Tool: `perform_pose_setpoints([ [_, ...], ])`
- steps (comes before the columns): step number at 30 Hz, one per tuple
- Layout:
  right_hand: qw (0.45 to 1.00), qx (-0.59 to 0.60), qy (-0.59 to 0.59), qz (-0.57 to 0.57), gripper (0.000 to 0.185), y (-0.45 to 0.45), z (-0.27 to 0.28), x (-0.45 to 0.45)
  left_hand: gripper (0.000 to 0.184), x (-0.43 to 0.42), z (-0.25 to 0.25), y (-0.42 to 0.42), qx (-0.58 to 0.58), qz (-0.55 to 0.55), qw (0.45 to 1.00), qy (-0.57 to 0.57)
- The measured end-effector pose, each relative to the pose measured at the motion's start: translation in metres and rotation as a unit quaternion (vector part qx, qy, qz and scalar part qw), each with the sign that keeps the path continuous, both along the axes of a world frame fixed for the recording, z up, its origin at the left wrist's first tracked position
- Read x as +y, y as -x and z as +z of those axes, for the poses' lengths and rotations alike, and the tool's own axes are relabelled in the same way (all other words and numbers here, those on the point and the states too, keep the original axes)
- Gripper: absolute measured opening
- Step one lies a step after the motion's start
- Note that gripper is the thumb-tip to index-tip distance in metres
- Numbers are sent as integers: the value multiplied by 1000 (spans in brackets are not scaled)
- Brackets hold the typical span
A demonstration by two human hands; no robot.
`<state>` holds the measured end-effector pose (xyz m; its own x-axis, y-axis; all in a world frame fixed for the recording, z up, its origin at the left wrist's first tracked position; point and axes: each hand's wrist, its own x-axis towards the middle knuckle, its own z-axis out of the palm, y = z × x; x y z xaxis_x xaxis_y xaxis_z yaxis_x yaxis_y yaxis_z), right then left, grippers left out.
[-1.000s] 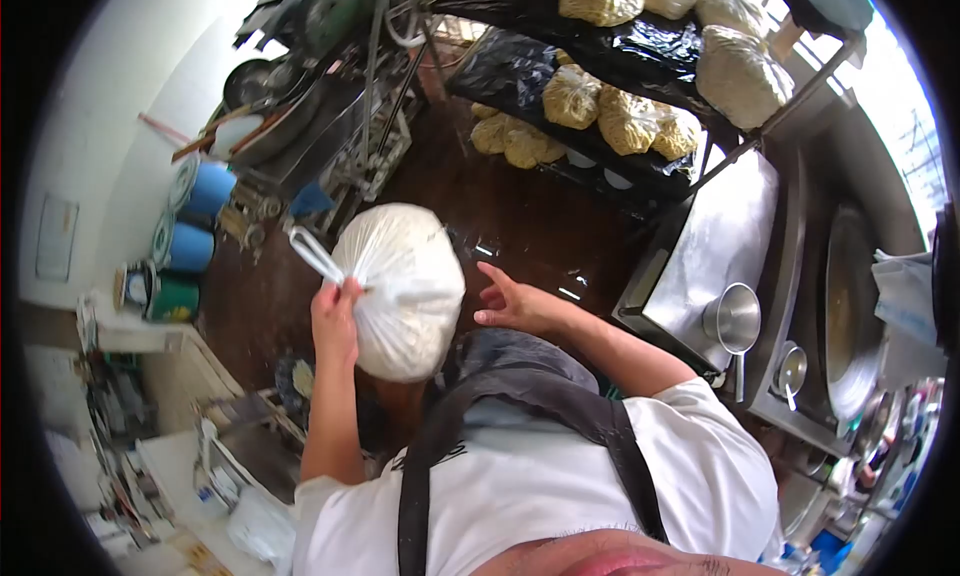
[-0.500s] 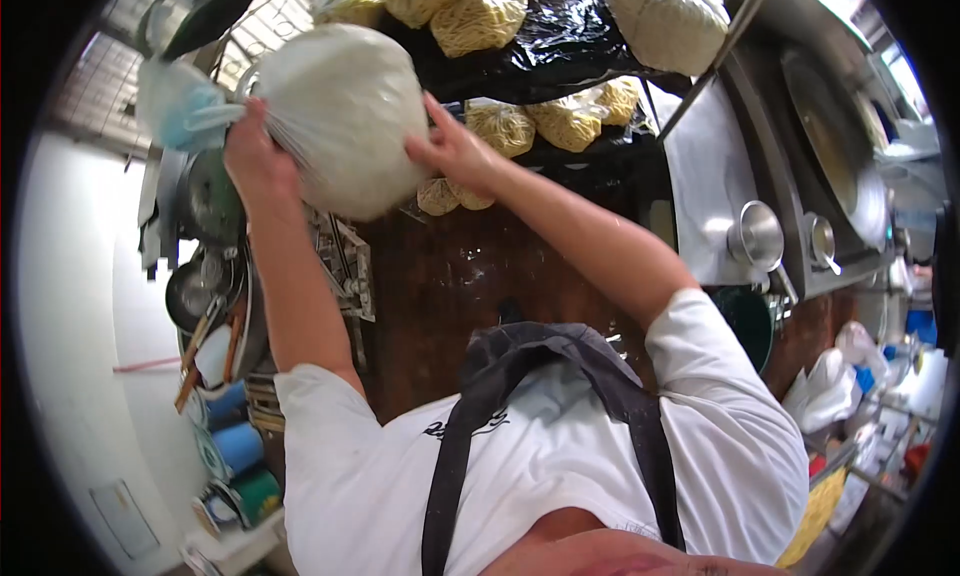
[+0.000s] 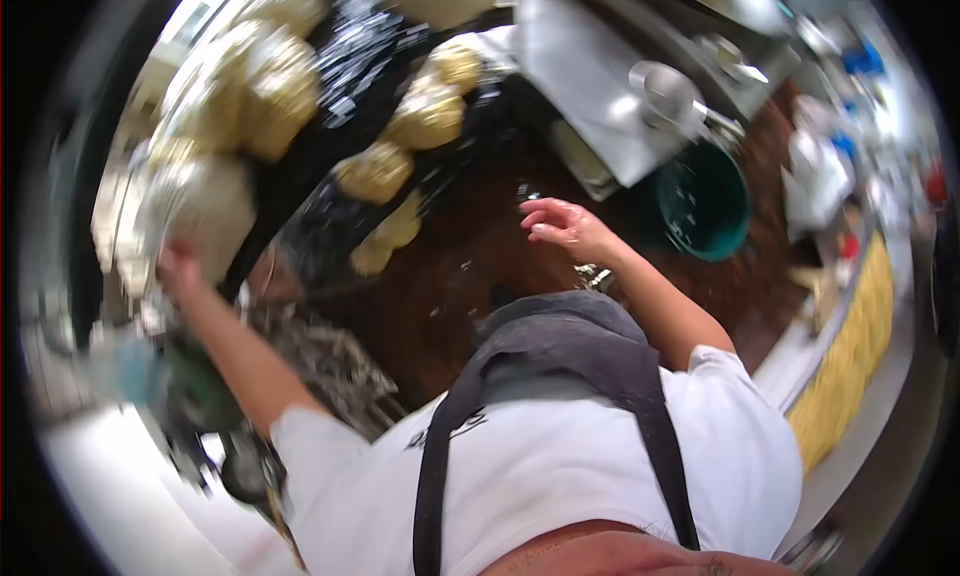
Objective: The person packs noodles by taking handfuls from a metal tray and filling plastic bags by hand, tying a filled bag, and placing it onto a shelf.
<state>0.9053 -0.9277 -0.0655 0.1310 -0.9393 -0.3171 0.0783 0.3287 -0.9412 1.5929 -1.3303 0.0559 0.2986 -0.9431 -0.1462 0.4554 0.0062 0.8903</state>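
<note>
At the left end of the black-covered shelf [image 3: 350, 51] rests a large pale plastic bag [image 3: 205, 208], blurred by motion. My left hand [image 3: 180, 269] is at the lower edge of this bag; blur hides whether its fingers still grip it. Bags of yellow noodles [image 3: 280, 91] lie right beside it on the same shelf. Away from the shelf, my right hand [image 3: 565, 226] hangs over the dark floor with its fingers apart, holding nothing.
Smaller noodle bags [image 3: 425, 114] sit on a lower level. A metal counter [image 3: 590, 76] carries a metal ladle [image 3: 665, 96]. Below it stands a green bucket [image 3: 705, 201]. A yellow mat-like surface [image 3: 850, 346] is at the right.
The pale bag has gone from between both hands in the air to the shelf's left end. My right hand has let go and moved away. The whole view has turned toward the right.
</note>
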Motion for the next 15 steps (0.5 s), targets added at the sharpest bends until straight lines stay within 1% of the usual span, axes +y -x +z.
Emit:
perform_pose_setpoints([
  [1,999,24,-6,-23,39,16,-3,17,26,16,13,45,-92,37,995,27],
  [2,999,18,-3,-44,40,33,-7,35,28,37,22,93,-192,88,976,55],
  [3,997,12,-4,-79,39,48,-9,52,30,67,31,150,-304,143,938,90],
  [4,994,26,-7,-105,39,62,-4,69,33,105,39,210,-388,191,894,119],
  [5,991,33,2,-129,39,80,0,87,35,144,43,270,-427,197,869,153],
  [6,986,67,29,-149,39,94,7,107,38,180,36,331,-428,162,868,193],
  [7,979,103,57,-166,39,110,16,126,41,216,26,392,-394,75,886,231],
  [8,972,108,76,-193,38,126,23,146,39,239,1,451,-238,-56,906,346],
  [9,965,113,94,-219,38,140,29,170,36,273,-15,518,-207,-177,879,391],
  [10,959,125,96,-235,36,155,41,198,35,321,-21,585,-231,-302,879,287],
  [11,960,120,80,-238,37,170,52,228,38,358,-42,639,-209,-421,874,121],
  [12,955,133,76,-255,37,187,53,258,44,420,-25,699,-240,-522,803,161],
  [13,948,145,71,-274,37,201,54,290,49,452,-41,739,-231,-624,735,128],
  [15,916,160,68,-361,35,229,57,359,49,513,-66,809,-242,-766,583,125],
])
